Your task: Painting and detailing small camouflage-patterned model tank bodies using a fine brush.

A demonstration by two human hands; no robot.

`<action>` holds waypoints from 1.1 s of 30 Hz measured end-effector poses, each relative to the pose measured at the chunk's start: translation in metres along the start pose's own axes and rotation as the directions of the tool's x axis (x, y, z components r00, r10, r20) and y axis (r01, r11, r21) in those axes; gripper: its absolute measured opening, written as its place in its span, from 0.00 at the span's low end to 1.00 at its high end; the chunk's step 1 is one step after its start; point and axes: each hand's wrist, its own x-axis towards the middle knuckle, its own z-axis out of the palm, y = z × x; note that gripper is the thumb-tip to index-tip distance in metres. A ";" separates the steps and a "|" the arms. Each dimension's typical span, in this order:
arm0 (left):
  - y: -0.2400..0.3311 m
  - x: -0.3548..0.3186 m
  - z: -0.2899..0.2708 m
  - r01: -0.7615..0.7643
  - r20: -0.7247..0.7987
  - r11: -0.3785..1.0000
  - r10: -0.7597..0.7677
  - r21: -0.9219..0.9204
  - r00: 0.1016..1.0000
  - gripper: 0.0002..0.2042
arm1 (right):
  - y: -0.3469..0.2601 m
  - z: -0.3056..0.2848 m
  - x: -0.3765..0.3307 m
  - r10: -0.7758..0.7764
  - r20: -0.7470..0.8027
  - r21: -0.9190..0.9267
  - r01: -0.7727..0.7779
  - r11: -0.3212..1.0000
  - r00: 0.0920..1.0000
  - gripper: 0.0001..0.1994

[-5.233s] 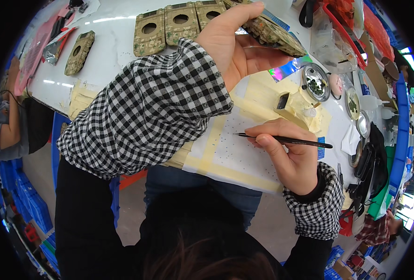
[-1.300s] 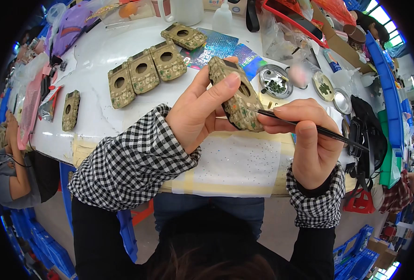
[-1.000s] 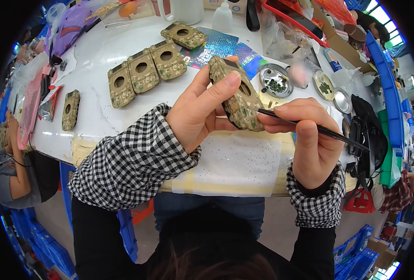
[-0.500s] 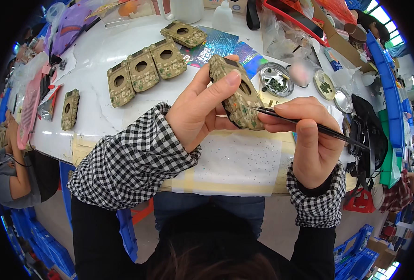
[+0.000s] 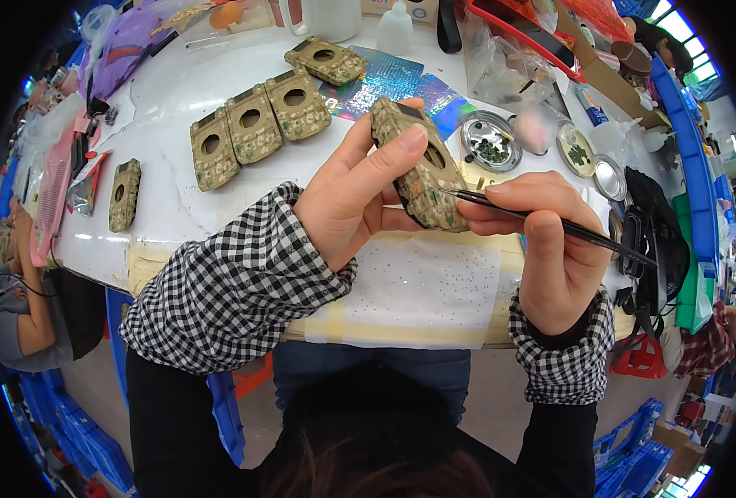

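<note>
My left hand (image 5: 351, 187) is closed around a camouflage model tank hull (image 5: 427, 184) with a round hole in its top, its thumb lying along one side. In my right hand (image 5: 550, 236) is a pair of dark tweezers (image 5: 588, 236), gripped like a pen. Their tips meet or nearly meet the near end of the hull; whether they pinch a small part is too fine to make out. More camouflage hulls lie to the left: three side by side (image 5: 253, 123), one farther back (image 5: 325, 60) and a small one (image 5: 124, 195) at the far left.
Below my hands lies a white sheet (image 5: 418, 290) dotted with tiny specks. To the right stand a round metal tin (image 5: 491, 141) of small dark green parts and a shallow dish (image 5: 577, 151). Behind are shiny blue cards (image 5: 384, 79), a squeeze bottle (image 5: 396, 31) and a white jug (image 5: 331, 18).
Almost nothing differs. The tweezer tips have shifted very slightly at the hull's near end, and a small orange spot seen there earlier no longer shows clearly.
</note>
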 end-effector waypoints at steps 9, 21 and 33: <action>0.003 -0.002 0.003 0.042 0.003 0.998 -0.043 0.043 0.999 0.26 | 0.000 0.000 0.000 0.018 0.004 0.035 -0.019 0.999 1.000 0.12; 0.004 -0.003 0.003 0.046 0.003 0.998 -0.047 0.046 0.999 0.26 | 0.000 0.000 -0.001 0.012 -0.008 0.047 -0.011 0.999 1.000 0.12; 0.004 0.000 0.001 0.063 -0.078 0.997 -0.067 -0.054 0.995 0.24 | 0.001 -0.017 0.003 -0.129 -0.096 -0.389 0.082 0.917 0.987 0.08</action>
